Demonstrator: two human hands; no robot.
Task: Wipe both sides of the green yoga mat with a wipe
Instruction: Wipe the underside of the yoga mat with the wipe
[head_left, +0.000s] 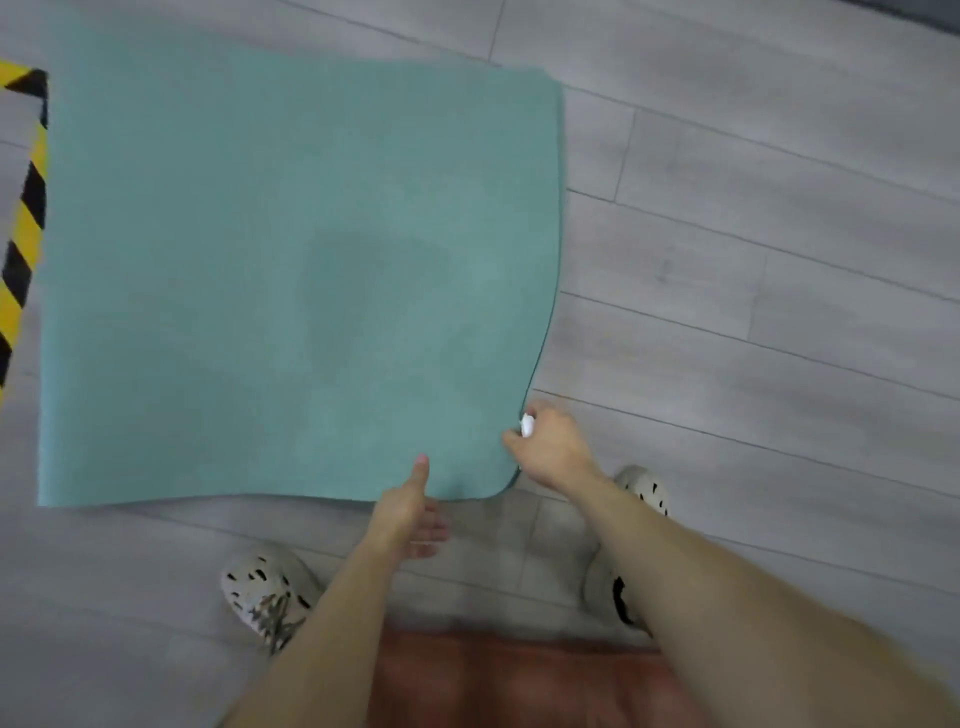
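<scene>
Grey plank flooring (753, 260) fills the room, with a strip of yellow-and-black tape (23, 234) along one side. The green yoga mat (260, 260) lies flat just beside that tape, one edge running parallel to it. What shows is nearly square, and a doubled edge at the far corner away from the tape hints at a fold, so its true long axis cannot be read. The near corner farthest from the tape curls up off the floor. There the left hand (410, 512) pinches the near edge, thumb on top and fingers beneath. The right hand (550, 447) clutches the bunched white wipe (527, 425) against the side edge. The mat looks light, soft and floppy, probably grippy. It is best held at two points along an edge, since one grip would let it sag.
</scene>
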